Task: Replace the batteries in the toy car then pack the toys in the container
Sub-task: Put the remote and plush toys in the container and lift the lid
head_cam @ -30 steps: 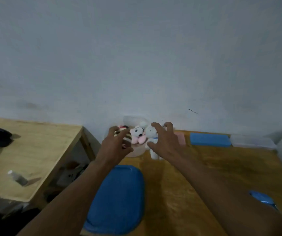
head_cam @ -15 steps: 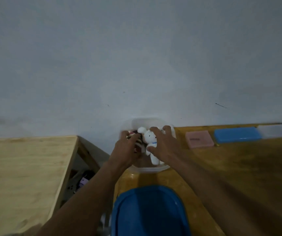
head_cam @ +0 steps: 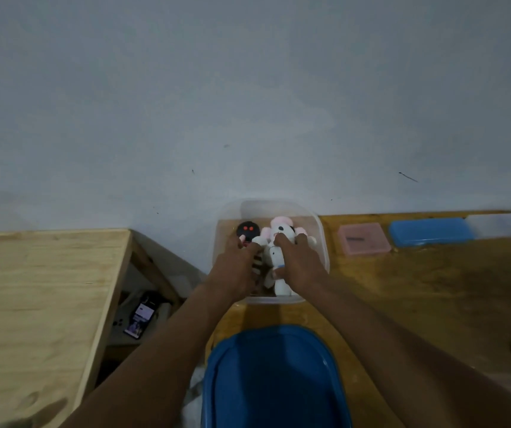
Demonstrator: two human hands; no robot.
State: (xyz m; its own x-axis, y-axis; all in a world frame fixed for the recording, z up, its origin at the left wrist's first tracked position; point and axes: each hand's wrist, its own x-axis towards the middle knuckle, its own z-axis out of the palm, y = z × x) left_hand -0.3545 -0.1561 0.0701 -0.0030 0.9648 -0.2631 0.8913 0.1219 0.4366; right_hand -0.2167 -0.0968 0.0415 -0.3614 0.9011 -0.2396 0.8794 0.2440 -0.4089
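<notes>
gripping white plush (head_cam: 277,257) w/ right hand (head_cam: 303,264) | left hand (head_cam: 232,270) grips black toy (head_cam: 248,230) | both inside container (head_cam: 323,239)

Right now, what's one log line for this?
step: packing toys | left hand: grips black toy | right hand: grips white toy | toys: inside container | blue lid: off

Dim rm, grey wall (head_cam: 248,88), pale wood table (head_cam: 32,304) beside darker table (head_cam: 433,288)

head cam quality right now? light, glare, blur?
Head view: dim, flat light with no hard glare; the plush toys in the container are readable. Head view, far right edge: the clear box is smeared.
</notes>
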